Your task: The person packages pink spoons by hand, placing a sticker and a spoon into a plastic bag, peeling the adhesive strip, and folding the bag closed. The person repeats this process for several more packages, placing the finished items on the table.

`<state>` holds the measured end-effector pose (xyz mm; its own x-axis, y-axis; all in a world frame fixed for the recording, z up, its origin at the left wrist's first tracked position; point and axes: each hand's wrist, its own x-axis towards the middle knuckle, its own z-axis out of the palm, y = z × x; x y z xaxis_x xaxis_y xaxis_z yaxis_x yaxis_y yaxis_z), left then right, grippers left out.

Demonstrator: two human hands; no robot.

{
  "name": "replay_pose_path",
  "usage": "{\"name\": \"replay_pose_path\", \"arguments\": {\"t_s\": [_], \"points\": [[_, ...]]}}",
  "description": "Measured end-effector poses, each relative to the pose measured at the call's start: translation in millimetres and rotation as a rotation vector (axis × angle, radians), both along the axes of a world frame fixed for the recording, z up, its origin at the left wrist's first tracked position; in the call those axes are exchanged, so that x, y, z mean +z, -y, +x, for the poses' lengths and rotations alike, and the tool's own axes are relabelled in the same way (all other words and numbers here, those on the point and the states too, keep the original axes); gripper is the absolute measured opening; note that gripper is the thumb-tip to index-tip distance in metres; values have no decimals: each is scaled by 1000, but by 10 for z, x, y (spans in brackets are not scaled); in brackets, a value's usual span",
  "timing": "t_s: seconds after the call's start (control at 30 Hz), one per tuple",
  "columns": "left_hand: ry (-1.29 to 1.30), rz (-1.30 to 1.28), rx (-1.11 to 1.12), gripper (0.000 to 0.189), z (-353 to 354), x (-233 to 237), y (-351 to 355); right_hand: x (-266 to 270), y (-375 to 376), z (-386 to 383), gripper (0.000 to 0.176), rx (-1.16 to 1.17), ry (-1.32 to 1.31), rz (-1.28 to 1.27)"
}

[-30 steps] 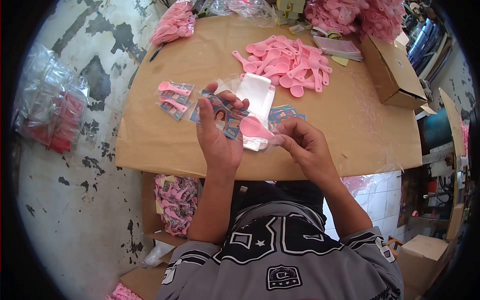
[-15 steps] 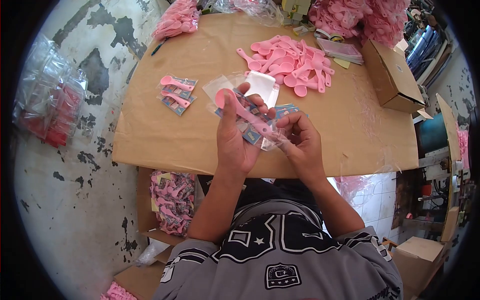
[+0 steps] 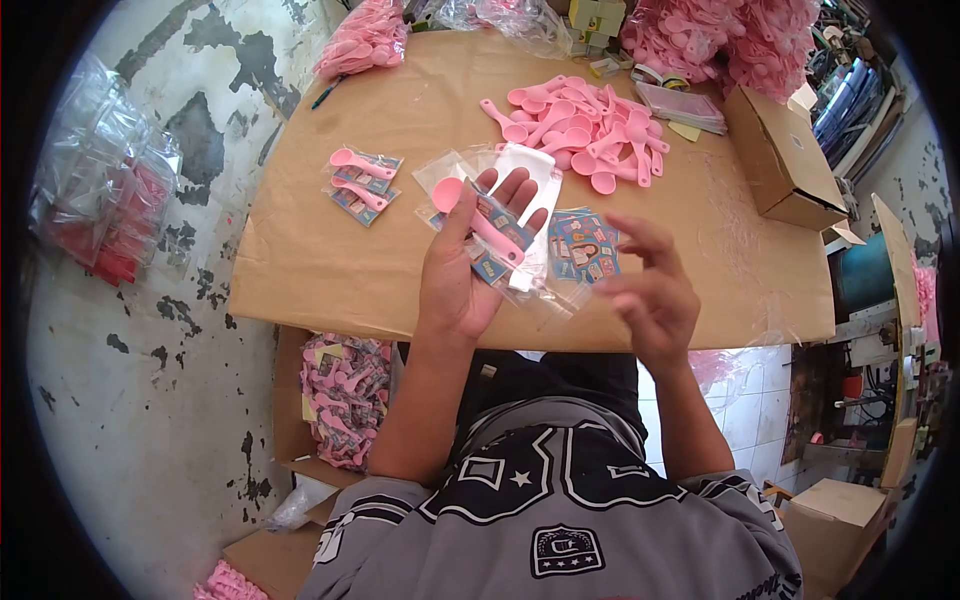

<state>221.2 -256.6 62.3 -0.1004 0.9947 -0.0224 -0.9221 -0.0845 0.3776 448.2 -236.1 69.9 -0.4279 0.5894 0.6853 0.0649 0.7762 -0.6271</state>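
Across the palm of my left hand (image 3: 458, 275) lies a pink spoon (image 3: 497, 238) in a clear plastic bag (image 3: 548, 300) with a printed blue card. My thumb presses it down near the bowl, and the loose end of the bag hangs toward the right. My right hand (image 3: 660, 300) is lifted off to the right, slightly blurred, fingers apart and holding nothing. Between the hands, printed cards (image 3: 582, 248) rest on the table. Under my left fingers are a white item (image 3: 530, 165) and more clear bags (image 3: 450, 165), partly hidden.
Two bagged spoons (image 3: 362, 180) lie left on the brown-covered table (image 3: 300, 270). Loose pink spoons (image 3: 580, 130) are heaped at the back, near a cardboard box (image 3: 780, 155). Full bags of spoons (image 3: 720, 45) stand behind. Below left, a carton holds packed spoons (image 3: 345, 400).
My right hand has let go of the bag's end and moved right, its fingers spreading. My left hand keeps the bagged spoon, shifted slightly left. More of the printed cards shows.
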Motion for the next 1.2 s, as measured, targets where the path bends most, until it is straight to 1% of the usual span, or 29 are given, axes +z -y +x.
{"name": "replay_pose_path", "arguments": {"t_s": [0.03,0.07,0.17,0.2,0.3,0.33,0.4,0.43,0.53,0.63,0.67,0.73,0.8,0.83,0.87,0.9,0.97,1.0,1.1,1.2], "points": [[-1,3,-13,43,0,20,16,8,-13,36,30,-23,-31,-55],[24,12,-50,43,2,30,38,42,-20,45,34,-102,53,-26],[62,36,-154,45,45,80,106,106,-23,-52,39,-247,264,169],[55,39,-178,47,70,104,129,139,-10,-102,44,-213,264,188],[-3,36,-224,54,163,166,206,213,30,-261,47,-109,240,243],[-11,35,-253,54,183,150,213,246,43,-282,43,-107,273,256],[-45,50,-342,57,191,102,215,238,-11,-294,39,-40,240,259],[-65,46,-341,58,216,103,227,228,-35,-292,37,-8,223,258],[-127,21,-307,61,284,129,250,285,-47,-251,29,42,141,126],[-222,3,-202,61,261,112,250,233,-74,-154,25,247,-177,-290],[-274,16,-155,61,257,135,252,127,-97,-115,28,136,-170,-292],[-365,63,-95,60,221,141,223,193,-71,-70,36,56,-77,-436],[-606,145,-96,57,235,188,207,283,-26,-51,57,55,-24,-601],[-724,180,-98,55,248,210,216,231,-12,-80,61,87,-103,-655],[-742,122,-80,50,301,259,234,148,4,-115,64,119,-181,-712],[-780,97,-82,48,327,259,249,88,26,-133,68,150,-260,-769],[-856,55,-85,45,370,259,259,50,62,-123,71,178,-272,-815],[-834,46,-52,42,395,189,248,44,65,-115,72,192,-278,-833],[-786,7,-50,40,444,154,299,-34,65,-51,71,208,-223,-823],[-787,-24,-70,42,475,183,351,-40,120,-62,72,197,-237,-802]]}}
